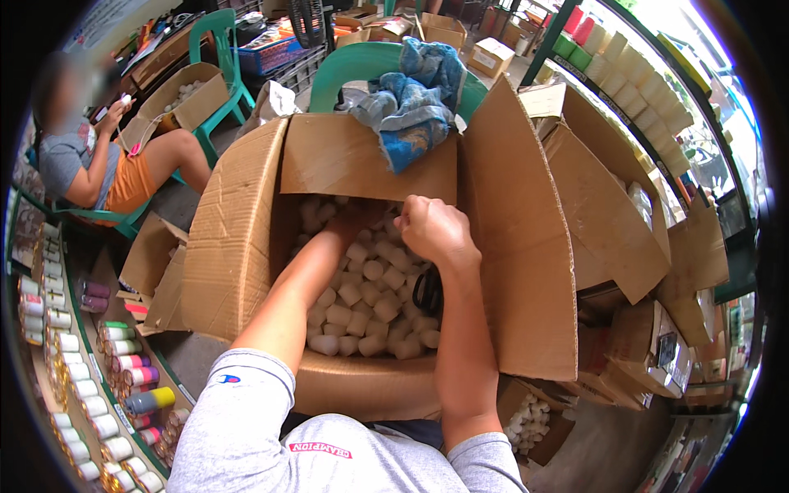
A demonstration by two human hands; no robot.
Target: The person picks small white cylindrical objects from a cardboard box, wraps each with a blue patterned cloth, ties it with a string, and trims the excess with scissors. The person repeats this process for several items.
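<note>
A large open cardboard box (370,390) stands right in front of me, with many small white rounded cylinders (362,308) in it. My left hand (362,215) reaches into its far part, in shadow among the cylinders; its fingers are too dark to make out. Above the contents, near the far flap, my right hand (436,230) is closed in a fist, and whatever it may hold is hidden. A black looped object (427,289), like scissor handles, lies on the cylinders by my right forearm.
A blue cloth (419,99) hangs over a green chair (349,70) behind the box. Someone (90,160) sits at the left, handling a small white piece. Thread spools (94,407) line a rack at lower left; more cones (625,86) fill shelves at right. Cardboard boxes (604,205) crowd the right.
</note>
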